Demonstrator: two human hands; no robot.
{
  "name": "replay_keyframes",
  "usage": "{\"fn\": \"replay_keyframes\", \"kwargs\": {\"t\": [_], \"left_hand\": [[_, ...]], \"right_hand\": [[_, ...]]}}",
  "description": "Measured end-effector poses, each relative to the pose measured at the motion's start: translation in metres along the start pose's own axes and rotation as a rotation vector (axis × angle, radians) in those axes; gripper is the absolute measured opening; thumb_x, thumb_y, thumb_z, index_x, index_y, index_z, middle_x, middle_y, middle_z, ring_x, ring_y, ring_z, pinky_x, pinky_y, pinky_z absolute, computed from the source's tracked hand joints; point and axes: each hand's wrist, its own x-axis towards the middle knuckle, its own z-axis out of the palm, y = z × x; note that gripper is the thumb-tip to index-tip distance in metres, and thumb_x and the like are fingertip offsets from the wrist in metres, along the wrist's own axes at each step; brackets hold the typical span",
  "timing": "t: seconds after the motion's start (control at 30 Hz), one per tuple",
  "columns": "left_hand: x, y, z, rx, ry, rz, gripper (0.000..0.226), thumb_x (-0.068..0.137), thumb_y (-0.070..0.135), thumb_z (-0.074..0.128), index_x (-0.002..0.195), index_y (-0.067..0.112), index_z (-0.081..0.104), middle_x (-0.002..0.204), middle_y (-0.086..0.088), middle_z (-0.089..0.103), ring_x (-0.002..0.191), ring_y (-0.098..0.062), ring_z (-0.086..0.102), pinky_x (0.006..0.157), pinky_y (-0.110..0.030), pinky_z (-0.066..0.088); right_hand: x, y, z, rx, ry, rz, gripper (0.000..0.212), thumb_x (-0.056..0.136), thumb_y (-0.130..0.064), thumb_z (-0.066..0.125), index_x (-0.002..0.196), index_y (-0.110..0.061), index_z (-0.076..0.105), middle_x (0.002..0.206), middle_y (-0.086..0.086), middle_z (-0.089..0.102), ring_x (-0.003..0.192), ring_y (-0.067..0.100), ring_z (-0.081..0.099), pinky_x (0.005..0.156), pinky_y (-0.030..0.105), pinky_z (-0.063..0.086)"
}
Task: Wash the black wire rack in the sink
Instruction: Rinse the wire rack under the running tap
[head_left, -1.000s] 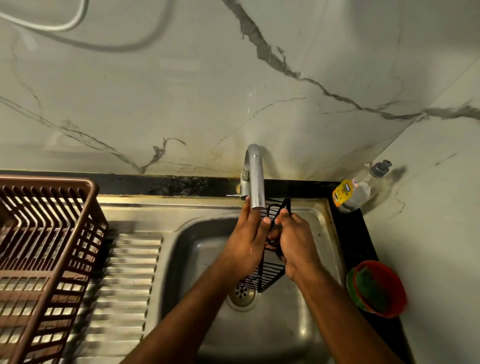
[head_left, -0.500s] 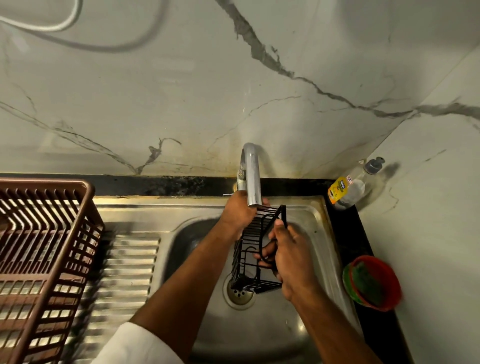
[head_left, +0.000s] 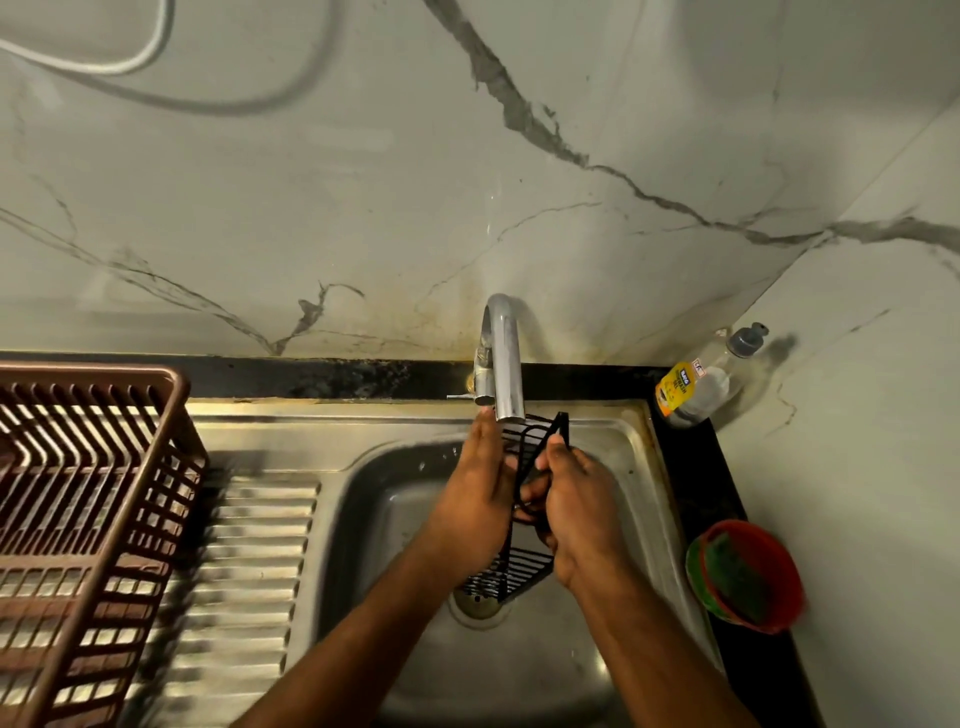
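Note:
The black wire rack (head_left: 524, 566) stands on edge over the drain of the steel sink (head_left: 395, 499), its top corner just below the chrome faucet (head_left: 501, 358). My right hand (head_left: 576, 512) grips the rack's right frame with fingers curled around the wires. My left hand (head_left: 475, 493) lies flat against the rack's left face, fingertips up near the faucet spout. Both hands hide the rack's middle. No water stream can be made out.
A brown plastic dish basket (head_left: 83, 519) sits on the ribbed drainboard (head_left: 244, 582) at left. A soap bottle (head_left: 701, 379) lies in the back right corner. A red bowl with a green scrubber (head_left: 745, 574) sits on the black counter at right. A marble wall is behind.
My left hand has come down from the faucet's tip onto the rack's left face. The rack has turned more edge-on between both hands.

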Motion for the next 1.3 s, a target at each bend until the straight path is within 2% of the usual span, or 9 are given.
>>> {"fn": "replay_keyframes", "kwargs": {"t": [0.17, 0.37, 0.47, 0.53, 0.63, 0.87, 1.03, 1.13, 1.3], "left_hand": [[-0.032, -0.003, 0.01, -0.055, 0.055, 0.112, 0.066, 0.107, 0.048, 0.024, 0.164, 0.025, -0.001, 0.172, 0.004, 0.006, 0.157, -0.014, 0.016, 0.123, -0.048, 0.032], [0.003, -0.002, 0.003, -0.154, 0.044, -0.07, 0.067, 0.104, 0.061, 0.03, 0.153, 0.015, 0.035, 0.148, -0.019, 0.045, 0.136, -0.04, 0.047, 0.109, -0.058, 0.045], [0.025, 0.012, -0.006, -0.283, 0.019, -0.174, 0.029, 0.11, 0.037, 0.035, 0.121, 0.02, 0.056, 0.102, -0.011, 0.065, 0.088, -0.022, 0.065, 0.075, -0.029, 0.057], [0.035, 0.023, -0.009, -0.299, 0.024, -0.229, 0.022, 0.11, 0.028, 0.037, 0.103, 0.027, 0.058, 0.089, -0.007, 0.065, 0.075, -0.02, 0.062, 0.072, -0.03, 0.056], [0.044, 0.028, -0.01, -0.317, 0.028, -0.292, 0.028, 0.104, 0.033, 0.046, 0.105, 0.016, 0.068, 0.098, -0.017, 0.073, 0.088, -0.038, 0.069, 0.084, -0.052, 0.059], [0.051, 0.026, -0.019, -0.209, 0.019, -0.27, 0.022, 0.1, 0.029, 0.06, 0.105, 0.01, 0.068, 0.09, -0.013, 0.073, 0.078, -0.021, 0.069, 0.077, -0.046, 0.06], [0.024, 0.019, -0.006, -0.06, 0.0, -0.063, 0.036, 0.105, 0.026, 0.053, 0.077, 0.013, 0.07, 0.071, -0.005, 0.07, 0.066, -0.017, 0.066, 0.069, -0.038, 0.056], [0.004, 0.011, -0.003, -0.067, 0.05, -0.052, 0.033, 0.106, 0.029, 0.051, 0.081, 0.024, 0.072, 0.072, 0.007, 0.072, 0.068, -0.003, 0.068, 0.065, -0.022, 0.053], [-0.014, 0.018, -0.008, 0.246, -0.08, 0.118, 0.033, 0.11, 0.031, 0.038, 0.129, 0.031, 0.065, 0.118, 0.012, 0.073, 0.111, 0.002, 0.062, 0.123, -0.031, 0.021]], "right_hand": [[0.006, -0.009, 0.0, 0.028, 0.013, -0.024, 0.04, 0.106, -0.04, 0.045, 0.092, -0.007, 0.061, 0.063, 0.014, 0.061, 0.065, 0.036, 0.067, 0.034, 0.019, 0.039], [0.001, 0.002, -0.002, -0.139, -0.03, -0.089, 0.041, 0.105, -0.046, 0.043, 0.087, -0.013, 0.061, 0.059, 0.002, 0.062, 0.059, 0.019, 0.063, 0.057, 0.035, 0.056], [-0.01, 0.012, -0.004, -0.177, -0.051, -0.105, 0.04, 0.105, -0.046, 0.042, 0.089, -0.014, 0.061, 0.061, 0.002, 0.063, 0.057, 0.019, 0.066, 0.053, 0.029, 0.054], [-0.014, 0.015, -0.006, -0.183, -0.052, -0.109, 0.04, 0.104, -0.047, 0.042, 0.09, -0.015, 0.061, 0.061, 0.003, 0.064, 0.061, 0.023, 0.071, 0.056, 0.032, 0.058], [-0.017, 0.017, -0.011, -0.176, -0.055, -0.169, 0.039, 0.103, -0.048, 0.042, 0.089, -0.016, 0.06, 0.06, 0.004, 0.064, 0.062, 0.026, 0.072, 0.059, 0.037, 0.061], [-0.018, 0.013, -0.025, -0.2, -0.175, -0.189, 0.051, 0.097, -0.059, 0.038, 0.091, -0.015, 0.063, 0.062, 0.008, 0.065, 0.058, 0.026, 0.065, 0.042, 0.022, 0.046], [-0.006, -0.001, -0.021, -0.06, -0.268, -0.038, 0.066, 0.099, -0.066, 0.027, 0.106, -0.018, 0.072, 0.087, 0.013, 0.078, 0.081, 0.027, 0.076, 0.069, 0.038, 0.059], [-0.006, -0.003, -0.018, -0.016, -0.28, 0.101, 0.075, 0.095, -0.073, 0.026, 0.103, -0.017, 0.075, 0.085, 0.01, 0.078, 0.077, 0.023, 0.076, 0.064, 0.034, 0.057], [-0.007, 0.011, -0.011, -0.162, -0.157, 0.001, 0.077, 0.087, -0.076, 0.019, 0.1, -0.021, 0.072, 0.081, 0.003, 0.078, 0.073, 0.017, 0.075, 0.052, 0.025, 0.054]]}}
